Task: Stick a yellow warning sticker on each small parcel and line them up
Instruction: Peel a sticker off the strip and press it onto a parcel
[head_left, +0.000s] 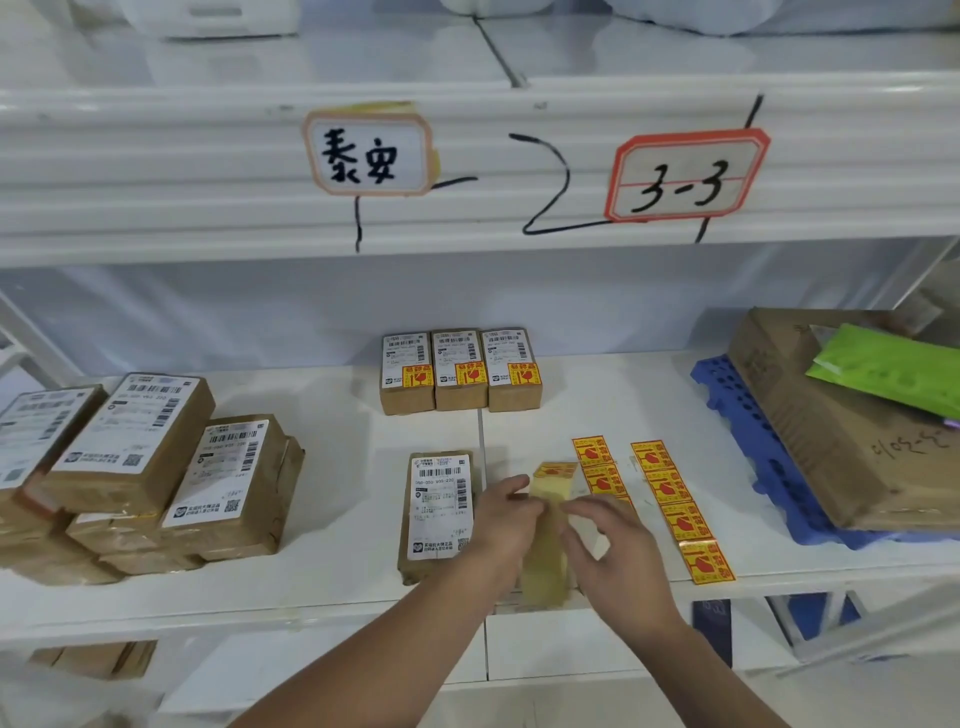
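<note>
Both hands meet over the front of the white shelf (337, 493). The left hand (506, 525) curls its thumb and fingers onto the left edge of a pale sticker strip (545, 561). The right hand (615, 556) pinches the same strip from the right with bent fingers, so both hands grip it. The strip stands lifted off the shelf, its lower end near the front lip, and one yellow warning sticker (556, 471) shows at its top end. Just left of the left hand lies an unstickered parcel (439, 512), brown with a white shipping label, its long side running front to back. Behind it, near the back of the shelf, a row of three parcels (460, 371) stands side by side and touching, each with a yellow sticker at the lower right of its label. Open shelf lies between this row and the hands. To the right lie a short loose strip (597, 465) and a longer loose strip (680, 514) of yellow stickers. Beyond them a blue pallet (737, 410) carries a tilted cardboard box (810, 431). At far left a stack of parcels (156, 467) crowds the shelf edge.
</note>
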